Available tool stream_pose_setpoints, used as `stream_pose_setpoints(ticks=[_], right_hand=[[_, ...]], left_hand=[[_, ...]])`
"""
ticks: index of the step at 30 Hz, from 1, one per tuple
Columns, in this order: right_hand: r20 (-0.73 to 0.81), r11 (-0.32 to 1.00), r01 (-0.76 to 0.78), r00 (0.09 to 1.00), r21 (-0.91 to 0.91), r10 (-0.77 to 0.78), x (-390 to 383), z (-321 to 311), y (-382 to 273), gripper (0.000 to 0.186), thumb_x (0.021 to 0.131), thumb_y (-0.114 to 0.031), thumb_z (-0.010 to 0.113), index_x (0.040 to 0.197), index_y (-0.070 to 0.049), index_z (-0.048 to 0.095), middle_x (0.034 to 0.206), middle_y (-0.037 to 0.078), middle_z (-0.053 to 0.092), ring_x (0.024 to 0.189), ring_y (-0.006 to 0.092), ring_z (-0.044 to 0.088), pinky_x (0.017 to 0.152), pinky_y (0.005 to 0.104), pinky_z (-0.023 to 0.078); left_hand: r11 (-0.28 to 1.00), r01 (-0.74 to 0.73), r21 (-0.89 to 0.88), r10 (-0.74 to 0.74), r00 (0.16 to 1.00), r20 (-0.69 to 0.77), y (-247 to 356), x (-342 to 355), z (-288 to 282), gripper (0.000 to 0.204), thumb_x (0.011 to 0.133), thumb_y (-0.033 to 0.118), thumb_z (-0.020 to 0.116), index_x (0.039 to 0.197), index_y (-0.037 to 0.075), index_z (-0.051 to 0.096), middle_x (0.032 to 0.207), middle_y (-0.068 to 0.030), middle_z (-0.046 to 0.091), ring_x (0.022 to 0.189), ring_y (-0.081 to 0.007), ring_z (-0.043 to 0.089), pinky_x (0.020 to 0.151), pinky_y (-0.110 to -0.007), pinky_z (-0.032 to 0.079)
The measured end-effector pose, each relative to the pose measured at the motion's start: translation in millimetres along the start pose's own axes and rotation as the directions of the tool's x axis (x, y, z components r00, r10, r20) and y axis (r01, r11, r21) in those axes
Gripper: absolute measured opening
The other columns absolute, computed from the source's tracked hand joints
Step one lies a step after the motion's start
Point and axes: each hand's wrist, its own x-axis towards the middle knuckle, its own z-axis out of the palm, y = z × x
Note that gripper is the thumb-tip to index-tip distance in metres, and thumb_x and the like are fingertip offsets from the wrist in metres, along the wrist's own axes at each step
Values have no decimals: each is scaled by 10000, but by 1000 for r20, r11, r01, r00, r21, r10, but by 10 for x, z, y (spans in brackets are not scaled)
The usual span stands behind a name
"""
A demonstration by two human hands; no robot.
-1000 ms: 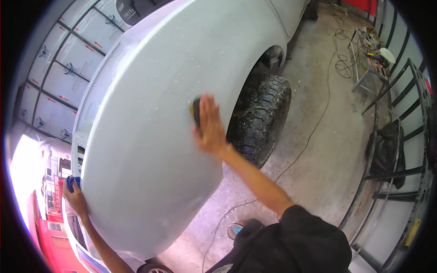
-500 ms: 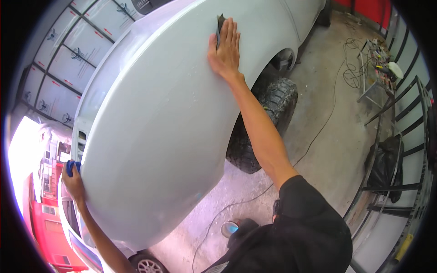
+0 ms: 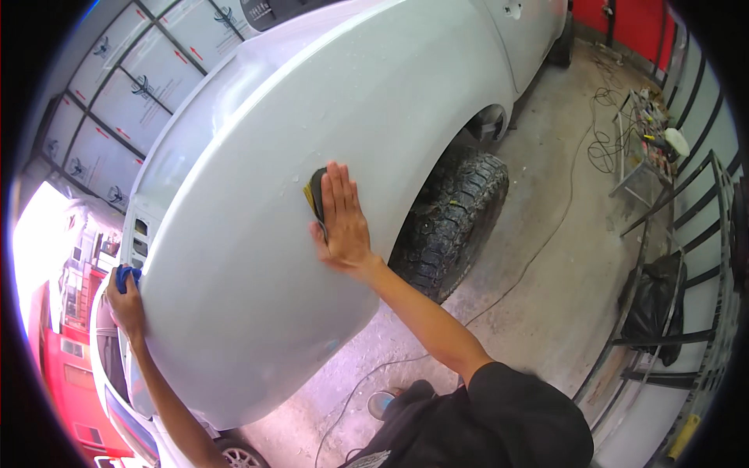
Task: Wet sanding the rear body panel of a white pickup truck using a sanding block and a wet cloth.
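Holding a dark pad (image 3: 318,192) beneath straight, barely parted fingers, the right hand (image 3: 342,234) in the head view lies against a pale car panel (image 3: 242,288); the pad's long axis runs roughly along those fingers, its yellow edge just left of them. Farther left, the left hand (image 3: 128,310) bends its fingers around a blue item (image 3: 129,274).

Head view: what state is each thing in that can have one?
Right hand, fingers extended, holding the pad to the panel
Dark pad, under the hand, yellow showing at its edge
Left hand, curled at the panel's edge
Blue cloth-like item, bunched in the left hand
Pale panel, upper part specked with droplets
Tyre, upright, tread dirty
Black bag, creased, sagging
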Motion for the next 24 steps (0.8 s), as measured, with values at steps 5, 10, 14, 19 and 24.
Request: stream_pose_setpoints(ticks=[5,10,14,19,24], right_hand=[[-110,980,-123,988,-160,106,1251,-479,668,705,1078,-340,395,1616,32,133,1706,196,105,1576,380,101,1267,559,64],[31,1000,-16,999,-1,16,-138,57,-149,823,1007,-323,493,1615,52,85,1685,276,91,1564,456,76,1263,575,70],[-60,979,95,992,-182,-107,963,-232,525,774,1038,-318,445,1604,74,93,1684,274,94,1564,446,84,1266,564,82],[-60,987,61,996,-146,-71,845,68,-21,769,1044,-347,418,1581,121,127,1661,318,124,1545,486,116,1272,540,91],[-36,971,157,985,-180,-166,1206,-246,342,720,1046,-317,429,1595,72,172,1678,238,189,1567,383,158,1268,529,131]], left_hand=[[1000,-27,-9,28,998,57,-65,108,69,292,988,242,604,1102,-12,692,943,-227,683,888,-355,648,850,-434,485],[999,-48,10,48,998,-50,19,4,-4,285,980,230,602,1070,-22,699,900,-224,704,802,-361,659,808,-435,503],[996,-59,60,61,998,-30,114,100,59,264,970,213,604,1036,-24,698,858,-214,697,782,-326,673,778,-418,505],[994,-99,37,103,989,-104,61,31,38,247,948,198,610,1033,-12,708,877,-213,704,799,-331,682,774,-403,506],[995,-90,-33,88,995,-50,269,63,29,223,942,184,617,1005,-13,699,826,-213,689,746,-337,684,729,-403,505]])
